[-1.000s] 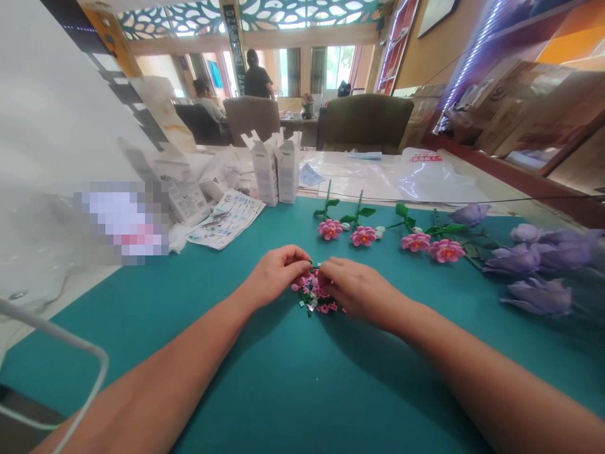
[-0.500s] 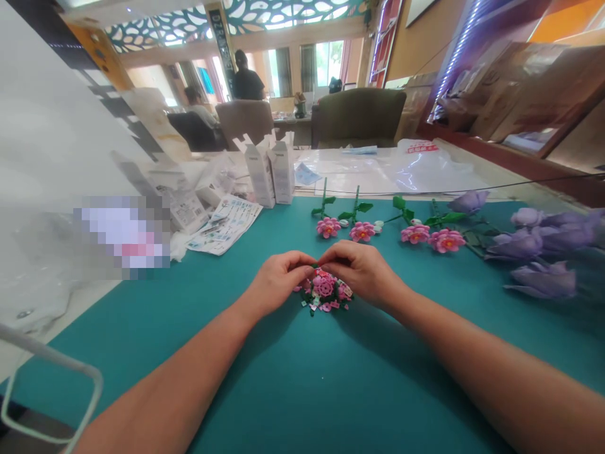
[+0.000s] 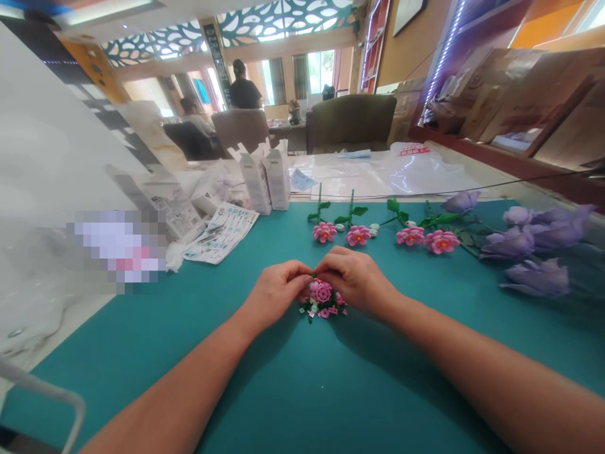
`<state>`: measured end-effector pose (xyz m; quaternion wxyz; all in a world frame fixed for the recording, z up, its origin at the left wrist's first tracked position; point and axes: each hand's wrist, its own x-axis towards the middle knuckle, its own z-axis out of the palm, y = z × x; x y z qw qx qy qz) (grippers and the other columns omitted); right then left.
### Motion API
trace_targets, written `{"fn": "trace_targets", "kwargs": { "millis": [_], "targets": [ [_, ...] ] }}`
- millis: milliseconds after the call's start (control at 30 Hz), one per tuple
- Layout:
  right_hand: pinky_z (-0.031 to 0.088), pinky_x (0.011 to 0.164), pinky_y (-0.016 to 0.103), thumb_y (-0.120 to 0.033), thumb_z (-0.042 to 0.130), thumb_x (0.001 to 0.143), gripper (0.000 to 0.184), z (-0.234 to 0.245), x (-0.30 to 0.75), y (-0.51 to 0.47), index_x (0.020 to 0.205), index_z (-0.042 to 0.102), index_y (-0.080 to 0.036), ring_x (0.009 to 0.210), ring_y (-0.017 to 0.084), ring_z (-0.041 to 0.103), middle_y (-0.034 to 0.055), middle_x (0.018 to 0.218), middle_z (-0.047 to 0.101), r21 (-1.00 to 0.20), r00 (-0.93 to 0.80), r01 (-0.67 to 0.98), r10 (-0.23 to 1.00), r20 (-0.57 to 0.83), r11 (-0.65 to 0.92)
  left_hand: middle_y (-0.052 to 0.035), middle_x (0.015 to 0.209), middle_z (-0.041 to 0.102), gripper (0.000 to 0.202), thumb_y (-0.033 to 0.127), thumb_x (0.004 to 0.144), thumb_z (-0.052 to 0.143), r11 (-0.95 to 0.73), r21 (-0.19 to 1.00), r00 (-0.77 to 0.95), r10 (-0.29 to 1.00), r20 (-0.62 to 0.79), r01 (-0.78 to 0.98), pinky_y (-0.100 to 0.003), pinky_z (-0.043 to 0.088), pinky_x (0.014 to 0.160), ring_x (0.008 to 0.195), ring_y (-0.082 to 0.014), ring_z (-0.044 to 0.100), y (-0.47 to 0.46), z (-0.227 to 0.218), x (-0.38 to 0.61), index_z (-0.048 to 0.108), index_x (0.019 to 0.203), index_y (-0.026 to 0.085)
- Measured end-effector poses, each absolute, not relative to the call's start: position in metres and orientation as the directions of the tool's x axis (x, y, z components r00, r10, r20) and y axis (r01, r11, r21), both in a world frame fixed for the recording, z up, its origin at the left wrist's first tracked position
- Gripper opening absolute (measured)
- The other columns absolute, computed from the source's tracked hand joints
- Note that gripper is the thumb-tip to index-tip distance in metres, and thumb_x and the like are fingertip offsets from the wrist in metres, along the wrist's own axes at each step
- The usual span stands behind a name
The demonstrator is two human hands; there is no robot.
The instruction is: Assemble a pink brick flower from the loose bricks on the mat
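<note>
My left hand (image 3: pixel 278 289) and my right hand (image 3: pixel 357 279) meet fingertip to fingertip over the middle of the green mat. Both are closed in a pinch, and a sliver of a small green piece (image 3: pixel 314 275) shows between them; its shape is mostly hidden by the fingers. Right below lies a heap of pink, white and dark green toy building bricks (image 3: pixel 322 294), partly covered by my fingers. Beyond my hands, several built pink brick flowers (image 3: pixel 358 236) with green stems and leaves lie in a row.
Purple artificial roses (image 3: pixel 534 243) lie at the right of the green mat (image 3: pixel 265 391). Printed sheets (image 3: pixel 221 232), upright white boxes (image 3: pixel 278 180) and clear plastic wrapping stand or lie at the back left. A plastic bag (image 3: pixel 420 167) rests behind the flowers. Two people sit or stand further off.
The camera view has shifted slightly, so the scene sits a little lower and further left. My hands keep their pinch above the bricks, with fingertips still together.
</note>
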<state>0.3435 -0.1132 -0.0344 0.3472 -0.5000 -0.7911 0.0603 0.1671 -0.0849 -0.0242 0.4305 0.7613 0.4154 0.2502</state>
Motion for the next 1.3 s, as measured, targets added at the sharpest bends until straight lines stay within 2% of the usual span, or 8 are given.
{"fn": "trace_targets", "kwargs": {
  "millis": [233, 500, 600, 700, 800, 900, 1067, 1300],
  "targets": [
    [0.035, 0.057, 0.020, -0.013, 0.058, 0.081, 0.011, -0.037, 0.341, -0.115, 0.074, 0.066, -0.017, 0.063, 0.010, 0.051, 0.0002, 0.071, 0.056, -0.435, -0.250, 0.770, 0.848, 0.468, 0.467, 0.0026, 0.064, 0.062, 0.017, 0.031, 0.083, 0.046, -0.317, 0.821, 0.530, 0.848, 0.020, 0.476, -0.024, 0.045, 0.060, 0.058, -0.0131, 0.058, -0.090, -0.024, 0.170, 0.057, 0.077, 0.019],
    [0.041, 0.061, 0.020, -0.013, 0.055, 0.082, 0.015, -0.032, 0.341, -0.115, 0.081, 0.069, -0.019, 0.068, 0.011, 0.057, 0.0015, 0.075, 0.062, -0.534, -0.252, 0.667, 0.831, 0.495, 0.520, 0.0042, 0.060, 0.059, 0.016, 0.029, 0.084, 0.044, -0.337, 0.794, 0.520, 0.854, 0.031, 0.506, -0.023, 0.042, 0.057, 0.055, -0.0121, 0.055, -0.094, -0.017, 0.170, 0.053, 0.075, 0.020],
    [0.042, 0.063, 0.021, -0.014, 0.057, 0.079, 0.012, -0.031, 0.340, -0.114, 0.082, 0.068, -0.019, 0.069, 0.011, 0.059, 0.0007, 0.076, 0.066, -0.663, -0.172, 0.582, 0.868, 0.466, 0.472, 0.0035, 0.063, 0.060, 0.015, 0.030, 0.084, 0.044, -0.324, 0.813, 0.515, 0.856, 0.034, 0.484, -0.024, 0.044, 0.058, 0.056, -0.0123, 0.055, -0.092, -0.017, 0.170, 0.054, 0.078, 0.019],
    [0.043, 0.057, 0.022, -0.019, 0.061, 0.075, 0.008, -0.033, 0.339, -0.113, 0.081, 0.065, -0.019, 0.063, 0.012, 0.057, -0.0016, 0.069, 0.064, -0.850, -0.066, 0.423, 0.946, 0.317, 0.315, 0.0030, 0.064, 0.060, 0.015, 0.030, 0.084, 0.045, -0.312, 0.833, 0.512, 0.858, 0.040, 0.457, -0.024, 0.045, 0.059, 0.058, -0.0126, 0.056, -0.092, -0.019, 0.169, 0.055, 0.082, 0.019],
    [0.042, 0.053, 0.022, -0.025, 0.062, 0.072, 0.007, -0.033, 0.339, -0.112, 0.074, 0.064, -0.018, 0.060, 0.012, 0.054, -0.0020, 0.065, 0.063, -0.927, -0.049, 0.312, 0.978, 0.203, 0.208, 0.0030, 0.064, 0.060, 0.015, 0.031, 0.084, 0.045, -0.308, 0.843, 0.510, 0.859, 0.047, 0.441, -0.024, 0.045, 0.059, 0.058, -0.0127, 0.056, -0.091, -0.020, 0.169, 0.055, 0.083, 0.019],
    [0.040, 0.053, 0.022, -0.026, 0.062, 0.072, 0.008, -0.031, 0.339, -0.114, 0.070, 0.064, -0.018, 0.059, 0.012, 0.053, -0.0023, 0.063, 0.062, -0.916, -0.041, 0.347, 0.979, 0.198, 0.200, 0.0032, 0.064, 0.060, 0.014, 0.030, 0.084, 0.046, -0.314, 0.841, 0.511, 0.858, 0.052, 0.441, -0.024, 0.045, 0.059, 0.058, -0.0127, 0.056, -0.092, -0.021, 0.169, 0.055, 0.083, 0.020],
    [0.036, 0.053, 0.021, -0.022, 0.060, 0.074, 0.009, -0.027, 0.338, -0.117, 0.066, 0.063, -0.018, 0.058, 0.010, 0.052, -0.0039, 0.060, 0.061, -0.829, -0.043, 0.494, 0.960, 0.278, 0.263, 0.0029, 0.064, 0.061, 0.014, 0.029, 0.083, 0.045, -0.304, 0.845, 0.507, 0.860, 0.046, 0.440, -0.025, 0.045, 0.059, 0.057, -0.0130, 0.056, -0.093, -0.021, 0.170, 0.054, 0.082, 0.019],
    [0.035, 0.053, 0.019, -0.018, 0.060, 0.074, 0.010, -0.027, 0.335, -0.118, 0.065, 0.062, -0.018, 0.056, 0.009, 0.051, -0.0052, 0.058, 0.060, -0.806, -0.043, 0.516, 0.949, 0.312, 0.288, 0.0027, 0.062, 0.060, 0.014, 0.030, 0.081, 0.046, -0.238, 0.883, 0.497, 0.868, 0.006, 0.405, -0.026, 0.045, 0.057, 0.055, -0.0130, 0.055, -0.094, -0.022, 0.171, 0.054, 0.081, 0.018]
  ]
}}
